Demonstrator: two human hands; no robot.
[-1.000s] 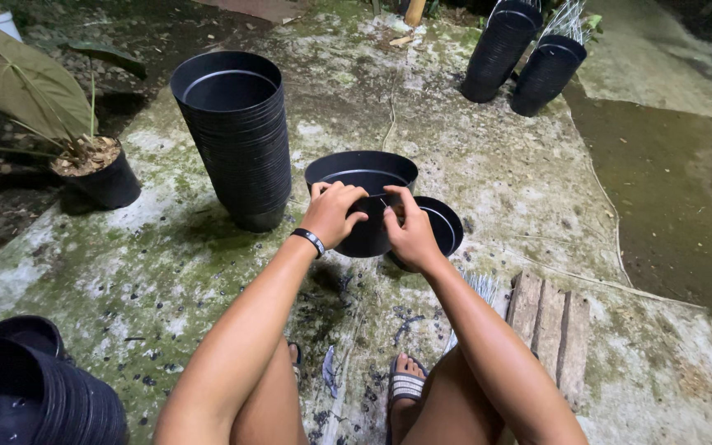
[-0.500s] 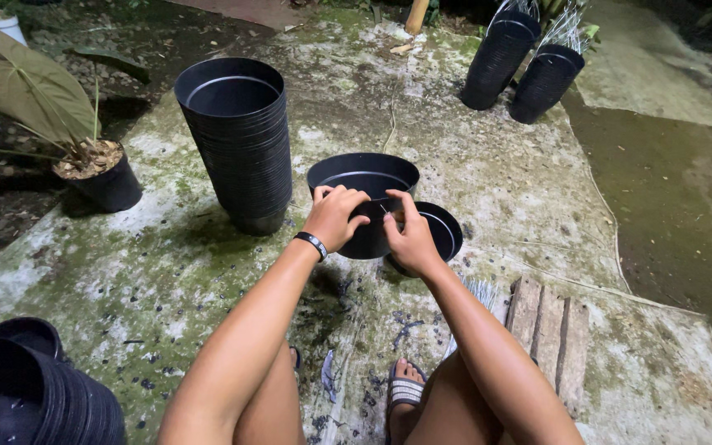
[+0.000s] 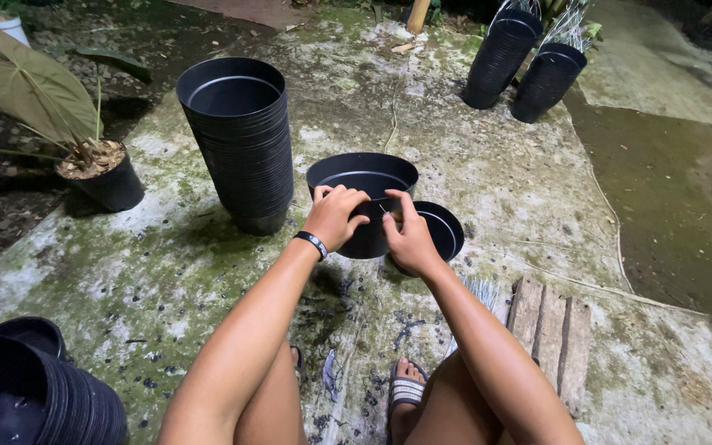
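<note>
**Black plastic pot gripped at the rim by both hands on mossy concrete**

Black plastic nursery pot (image 3: 362, 177) stands upright on a mossy concrete slab (image 3: 208, 272), just in front of the seated person's knees. Its mouth faces up, so its axis runs vertically, and it is wider than it is tall. The left hand (image 3: 335, 216), with a dark band (image 3: 311, 242) at the wrist, curls its fingers over the near rim. The right hand (image 3: 408, 237) is pressed to the near wall beside it, thumb and fingers pinched together; whether they nip the rim or something small is too fine to tell. The two hands nearly touch.

A second, shallower black pot (image 3: 440, 231) sits touching the first on its right, partly behind the right hand. To the left, near but apart, rises a tall stack of nested black pots (image 3: 236, 140). More nested pots (image 3: 35, 395) lie at the lower left corner. A potted plant with a broad leaf (image 3: 100, 169) stands farther left, and two more dark stacks (image 3: 529, 66) stand well apart at the top right. Weathered wooden slats (image 3: 550, 330) lie by the right leg, and a sandalled foot (image 3: 405, 391) shows between the knees.

Judging risk: the thin plastic rim could buckle or split if squeezed hard, and a sideways pull could tip the light pot against its neighbour. The damp-looking moss may also let it slide.
</note>
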